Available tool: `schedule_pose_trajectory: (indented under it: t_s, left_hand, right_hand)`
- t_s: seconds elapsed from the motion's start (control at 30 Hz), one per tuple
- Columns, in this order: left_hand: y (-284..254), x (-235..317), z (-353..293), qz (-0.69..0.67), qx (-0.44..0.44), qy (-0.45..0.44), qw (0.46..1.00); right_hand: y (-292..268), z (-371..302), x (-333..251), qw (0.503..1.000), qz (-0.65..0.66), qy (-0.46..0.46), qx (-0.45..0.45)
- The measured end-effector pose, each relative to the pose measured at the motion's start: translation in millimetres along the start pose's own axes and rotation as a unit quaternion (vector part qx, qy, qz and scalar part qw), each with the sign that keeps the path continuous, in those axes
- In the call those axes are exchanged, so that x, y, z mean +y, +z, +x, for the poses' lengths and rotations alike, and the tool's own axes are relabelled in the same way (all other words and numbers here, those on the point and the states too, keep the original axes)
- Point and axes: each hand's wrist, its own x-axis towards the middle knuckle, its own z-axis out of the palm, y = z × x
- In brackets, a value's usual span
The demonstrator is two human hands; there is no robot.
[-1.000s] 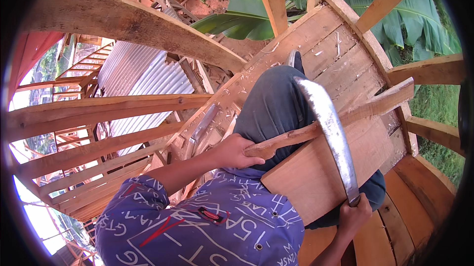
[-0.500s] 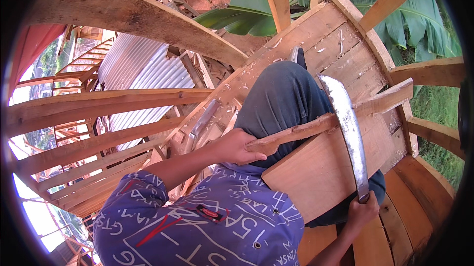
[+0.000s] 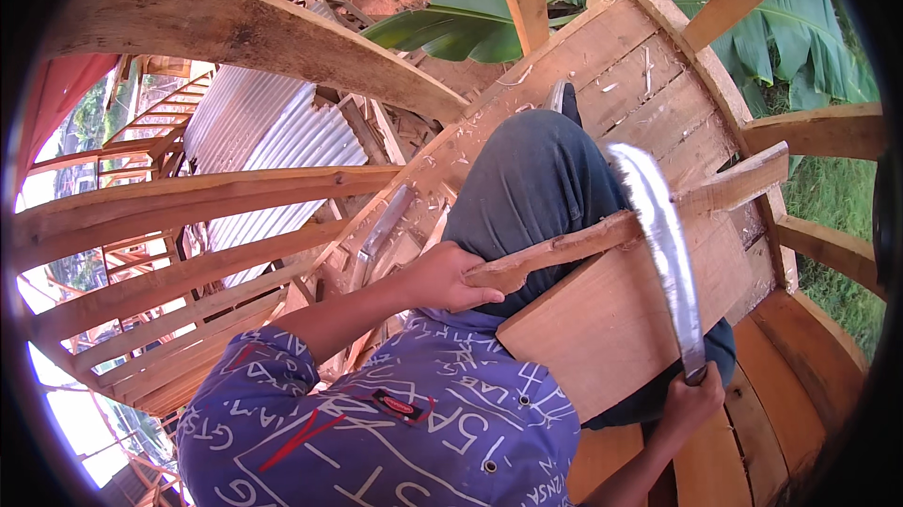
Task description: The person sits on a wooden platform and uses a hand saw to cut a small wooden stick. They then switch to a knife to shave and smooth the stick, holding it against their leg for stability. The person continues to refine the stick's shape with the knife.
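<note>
My left hand (image 3: 450, 277) is closed round the near end of a long, rough-edged wooden strip (image 3: 574, 244). The strip slants away to the right across my raised knee, passing above the far end of a wide flat board (image 3: 602, 333) that lies over my lap. In my right hand (image 3: 694, 404), at the lower right, is the handle of a machete (image 3: 664, 234). Its long, curved, shiny blade points away from me and crosses over the strip. Whether the blade touches the wood I cannot tell.
Curved wooden ribs (image 3: 254, 23) rise around me. A plank platform (image 3: 640, 84) with scattered shavings lies ahead, and a metal-bladed tool (image 3: 386, 220) rests left of my knee. Corrugated sheets (image 3: 273, 150) are beyond the ribs; banana leaves (image 3: 771, 46) hang at the far right.
The machete blade has shifted slightly right along the strip and turned, now catching more light with a slight blur. My left hand keeps the same grip on the strip.
</note>
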Motion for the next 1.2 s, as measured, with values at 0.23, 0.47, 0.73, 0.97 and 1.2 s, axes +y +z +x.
schedule_pose_trajectory:
  t_s: [0.23, 0.47, 0.73, 0.97, 1.2]
  left_hand:
    - [1.0, -6.9, -2.5, 0.033, 0.017, 0.024, 0.999]
    - [-1.3, 4.5, 2.8, -0.013, -0.008, -0.019, 1.0]
    - [2.4, -1.7, 0.8, 0.013, 0.007, -0.009, 1.0]
    - [1.3, 0.1, 3.4, -0.002, -0.001, -0.014, 1.0]
    - [4.3, -3.6, 1.8, -0.007, 0.009, -0.007, 1.0]
  right_hand:
    - [-1.1, -0.3, -4.1, 1.0, 0.014, 0.016, -0.012]
    - [-8.9, 0.0, -16.6, 0.998, 0.052, 0.025, -0.018]
    - [-0.9, -5.5, -1.8, 0.998, 0.033, 0.05, -0.029]
    - [6.8, 0.5, 5.2, 0.998, -0.001, 0.059, 0.025]
    - [-18.8, -6.9, -10.0, 0.979, 0.097, 0.125, -0.129]
